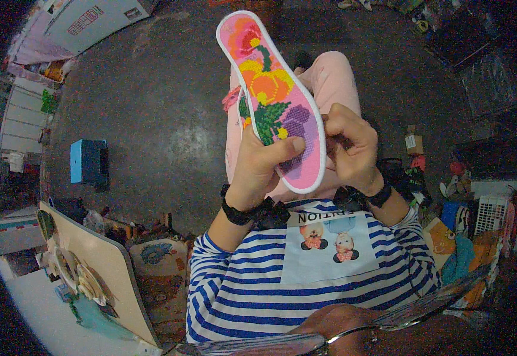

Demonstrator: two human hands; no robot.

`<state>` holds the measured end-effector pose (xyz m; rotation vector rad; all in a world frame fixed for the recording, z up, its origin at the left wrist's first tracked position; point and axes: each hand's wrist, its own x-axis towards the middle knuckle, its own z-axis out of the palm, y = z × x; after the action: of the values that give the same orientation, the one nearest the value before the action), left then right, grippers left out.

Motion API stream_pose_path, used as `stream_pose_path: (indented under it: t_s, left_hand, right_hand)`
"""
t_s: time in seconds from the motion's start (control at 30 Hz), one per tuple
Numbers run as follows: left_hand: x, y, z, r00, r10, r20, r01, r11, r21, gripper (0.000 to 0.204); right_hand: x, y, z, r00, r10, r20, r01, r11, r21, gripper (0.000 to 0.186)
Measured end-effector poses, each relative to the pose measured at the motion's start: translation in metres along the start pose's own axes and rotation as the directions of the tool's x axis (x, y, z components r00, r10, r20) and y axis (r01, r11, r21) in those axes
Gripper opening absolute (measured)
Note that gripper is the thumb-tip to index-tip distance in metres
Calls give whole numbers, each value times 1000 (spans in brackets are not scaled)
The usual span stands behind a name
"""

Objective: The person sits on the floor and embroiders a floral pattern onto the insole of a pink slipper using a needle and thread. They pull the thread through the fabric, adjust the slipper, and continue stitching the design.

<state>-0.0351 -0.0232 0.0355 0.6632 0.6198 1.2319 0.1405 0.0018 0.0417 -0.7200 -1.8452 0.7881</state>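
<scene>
My left hand [260, 159] grips a white-edged insole [268, 81] with a pink ground and red, orange, green and purple cross-stitched flowers, its thumb lying across the front. A second patterned insole [244, 108] shows partly behind it, at the left edge, with some pink-red material [231, 99] beside it. My right hand [350, 142] has its fingers curled and pinched at the insole's right edge; what is between the fingertips, if anything, is hidden. Both are held over my lap in pink trousers [335, 77].
A blue plastic stool [89, 161] stands on the dark floor at left. A pale board with items [107, 267] is at lower left, a white panel [86, 26] at upper left. A cardboard box [413, 143], a white basket [492, 215] and assorted goods line the right.
</scene>
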Motion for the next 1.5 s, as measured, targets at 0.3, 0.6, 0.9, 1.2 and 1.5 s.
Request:
stream_pose_path:
  t_s: [0.3,0.6,0.9,1.2,1.5]
  left_hand:
    - [1,-2,0,1000,19,-2,-19,1000,-24,43]
    - [2,-1,-2,999,39,2,-39,999,-13,40]
    - [3,-6,-3,998,58,-23,-58,998,-6,42]
    - [3,23,13,989,124,-77,-105,969,224,38]
    - [-26,27,63,958,221,-184,-148,928,343,41]
  right_hand:
    - [-1,3,4,1000,9,-16,-8,999,48,20]
    - [0,1,5,1000,16,-13,-16,998,57,22]
    - [-1,2,5,1000,-18,-16,18,1000,0,19]
    - [18,-18,5,970,224,-95,-214,971,105,19]
    - [13,-73,-22,956,284,-75,-259,936,240,25]
